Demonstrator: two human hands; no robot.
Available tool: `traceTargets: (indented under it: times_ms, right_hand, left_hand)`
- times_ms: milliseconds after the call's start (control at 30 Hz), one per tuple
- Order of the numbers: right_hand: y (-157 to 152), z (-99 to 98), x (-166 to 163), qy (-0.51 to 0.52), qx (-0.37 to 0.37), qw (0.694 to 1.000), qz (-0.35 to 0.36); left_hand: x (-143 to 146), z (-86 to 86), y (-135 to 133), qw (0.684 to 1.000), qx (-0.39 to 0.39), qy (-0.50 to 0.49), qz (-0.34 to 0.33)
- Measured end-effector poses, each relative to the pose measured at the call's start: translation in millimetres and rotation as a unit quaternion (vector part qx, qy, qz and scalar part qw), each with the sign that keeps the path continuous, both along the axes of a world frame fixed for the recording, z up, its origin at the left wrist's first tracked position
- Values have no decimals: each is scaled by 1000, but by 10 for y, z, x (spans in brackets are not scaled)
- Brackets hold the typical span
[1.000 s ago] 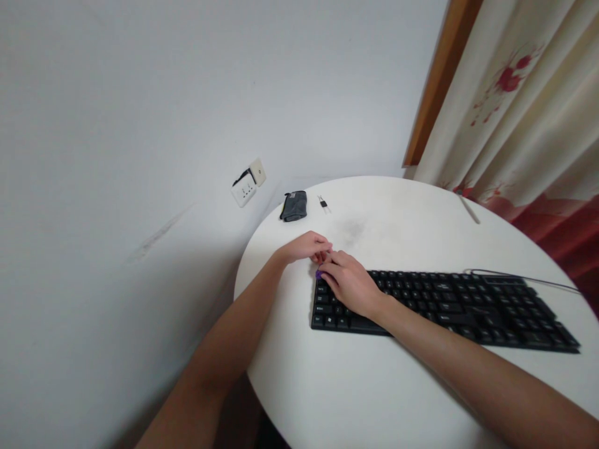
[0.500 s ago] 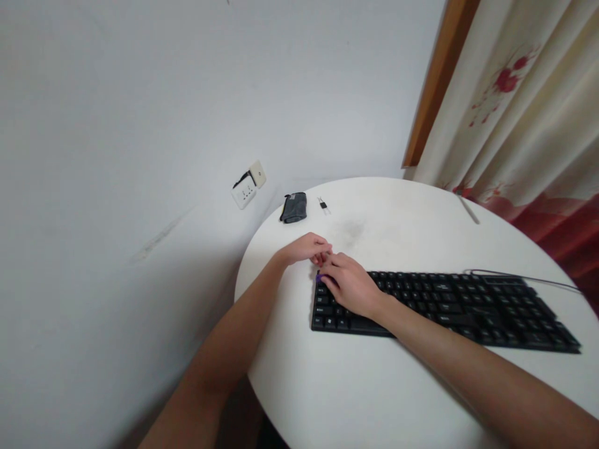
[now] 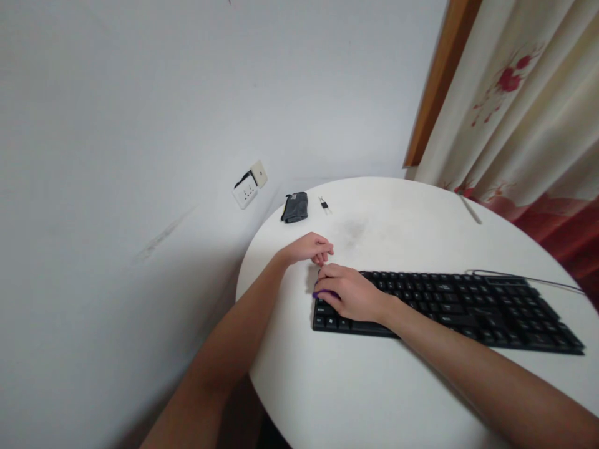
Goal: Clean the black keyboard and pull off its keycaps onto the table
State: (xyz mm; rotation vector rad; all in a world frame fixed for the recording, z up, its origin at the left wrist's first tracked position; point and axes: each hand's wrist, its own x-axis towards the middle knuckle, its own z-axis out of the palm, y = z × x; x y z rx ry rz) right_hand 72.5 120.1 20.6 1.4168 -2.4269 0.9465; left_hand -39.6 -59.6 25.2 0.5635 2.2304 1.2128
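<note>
The white table [image 3: 412, 231] spreads beneath both of the person's hands, its bare far stretch lying beyond the right grip [image 3: 353, 292]. The black keyboard [image 3: 449, 305] sits directly under that grip, its left end covered by the hand and its body running off to the right. The left grip [image 3: 307, 247] hovers just beyond and to the left of the right one, fingers loosely curled; whether anything thin is pinched there cannot be told. A dark pouch [image 3: 294, 207] lies past the left grip, and a small black clip-like piece [image 3: 324, 205] rests near it, just to the right.

Smallest, the purple piece [image 3: 319, 294] is held between the right grip's thumb and fingers, over the keyboard's left edge. Good handling would call for a light pinch, the wrist kept low and steady, and small strokes that neither press keys hard nor shift the keyboard; the left grip could brace its near corner.
</note>
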Motion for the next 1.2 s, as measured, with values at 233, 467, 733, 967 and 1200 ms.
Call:
traceTargets:
  times_ms: [233, 467, 733, 967, 1200]
  right_hand:
    - [-1, 21, 25, 0, -15, 997, -81]
    - [3, 6, 45, -9, -16, 1000, 4]
    - [11, 53, 110, -7, 25, 999, 23]
    - [3, 69, 188, -22, 14, 999, 18]
    - [22, 126, 262, -23, 74, 992, 102]
  left_hand:
    - [-33, -49, -22, 1000, 11, -5, -6]
    - [-29, -50, -10, 1000, 8, 0, 0]
    - [-29, -58, -15, 1000, 12, -9, -2]
    - [-49, -83, -26, 1000, 22, -7, -8]
    - [-28, -44, 0, 1000, 5, -14, 6]
